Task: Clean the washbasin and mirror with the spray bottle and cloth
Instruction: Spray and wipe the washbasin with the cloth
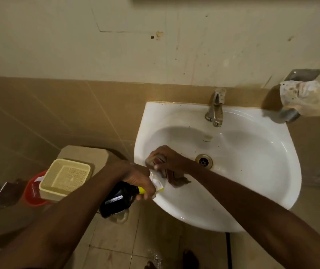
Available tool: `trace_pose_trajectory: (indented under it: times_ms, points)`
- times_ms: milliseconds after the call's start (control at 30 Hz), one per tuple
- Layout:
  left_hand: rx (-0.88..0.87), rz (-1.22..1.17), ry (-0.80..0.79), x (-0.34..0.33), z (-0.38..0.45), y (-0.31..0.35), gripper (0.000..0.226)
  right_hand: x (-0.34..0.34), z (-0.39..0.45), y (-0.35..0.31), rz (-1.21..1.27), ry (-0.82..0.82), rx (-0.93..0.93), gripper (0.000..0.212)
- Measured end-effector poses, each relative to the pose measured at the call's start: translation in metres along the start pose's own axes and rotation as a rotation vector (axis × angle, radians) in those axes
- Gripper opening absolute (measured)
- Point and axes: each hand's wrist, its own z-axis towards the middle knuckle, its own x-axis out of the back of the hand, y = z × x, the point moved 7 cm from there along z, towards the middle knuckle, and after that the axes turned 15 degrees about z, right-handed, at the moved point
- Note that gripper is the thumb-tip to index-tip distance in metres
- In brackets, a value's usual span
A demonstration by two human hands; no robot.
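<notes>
**Washbasin wipe: hand and item positions**

Head view. My right hand is inside the white washbasin, on the left slope of the bowl, left of the brass drain. Its grip is clenched around a dark, brownish cloth, which is pressed against the porcelain; a loose end of the cloth trails toward the front of the bowl from under my wrist.

My left hand is at the front-left rim of the washbasin. Its grip is grasping the neck of the spray bottle, fingers wrapped just below the white and yellow spray head. The bottle body is dark and hangs outside the rim, tilted, with the nozzle end pointing over the rim toward the cloth. The two hands are near each other, and my forearms converge on the left side of the bowl.

The metal tap stands at the back centre of the washbasin. On the wall to the right of the tap, a stained pale rag hangs over a metal holder. To the left of the washbasin, a yellow mesh basket sits above a red bucket. The floor is tiled.
</notes>
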Motion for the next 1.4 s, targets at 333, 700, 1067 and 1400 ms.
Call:
trace_pose_trajectory:
  times_ms: [333,700,1067,1400]
  points:
    - [-0.047,0.157,0.098,0.006,-0.01,0.024,0.025,-0.016,-0.039,-0.001,0.055,-0.118,-0.062,0.028]
    - [-0.06,0.346,-0.07,-0.016,-0.002,0.056,0.022,-0.011,-0.106,0.006,-0.012,-0.246,-0.297,0.034]
    - [-0.214,0.738,0.089,-0.018,0.007,0.116,0.046,0.04,-0.17,0.035,-0.153,-0.36,-0.491,0.04]
    - [-0.234,0.875,0.042,-0.047,0.02,0.152,0.052,0.052,-0.174,0.039,-0.285,-0.325,-0.501,0.044]
